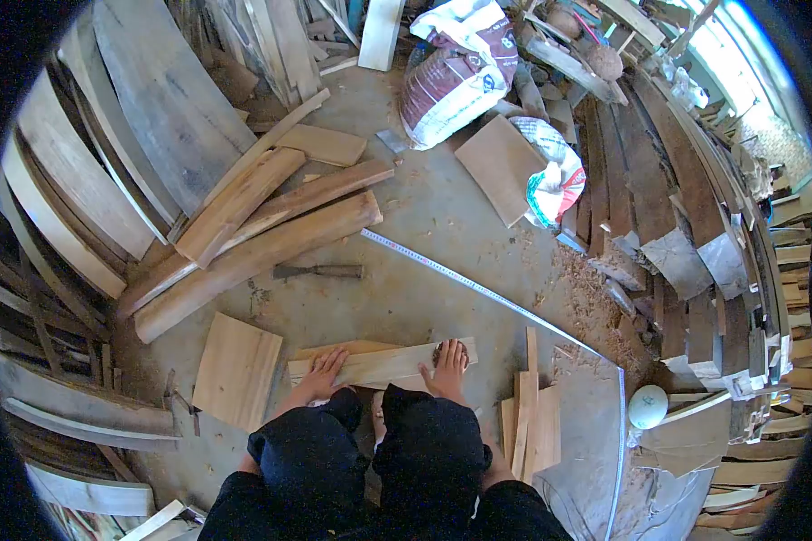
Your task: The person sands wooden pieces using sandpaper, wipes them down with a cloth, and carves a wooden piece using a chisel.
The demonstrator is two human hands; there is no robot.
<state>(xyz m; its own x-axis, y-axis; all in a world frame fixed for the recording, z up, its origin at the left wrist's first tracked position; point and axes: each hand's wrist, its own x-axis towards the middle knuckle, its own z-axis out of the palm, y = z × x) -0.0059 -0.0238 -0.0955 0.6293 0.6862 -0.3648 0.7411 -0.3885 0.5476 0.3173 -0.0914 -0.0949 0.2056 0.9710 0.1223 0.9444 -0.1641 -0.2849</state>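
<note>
A pale wooden board (383, 364) lies crosswise on the floor in front of my knees. On its left end rests my left hand (323, 373), flat with the fingers stretched out. My right hand (445, 368) lies on the board's right end, fingers extended over a dark round patch whose nature I cannot make out. Beneath the board, another piece of wood (352, 346) shows along the far edge. A chisel-like tool (318, 270) lies on the floor beyond the board.
A square wooden panel (237, 371) lies left; wooden strips (521, 415) lie right. An unrolled tape measure (478, 288) crosses the floor and bends toward me. Thick planks (262, 265) lie ahead left. Sacks (460, 77), stacked timber (668, 216) and a pale green ball-like object (647, 408) stand around.
</note>
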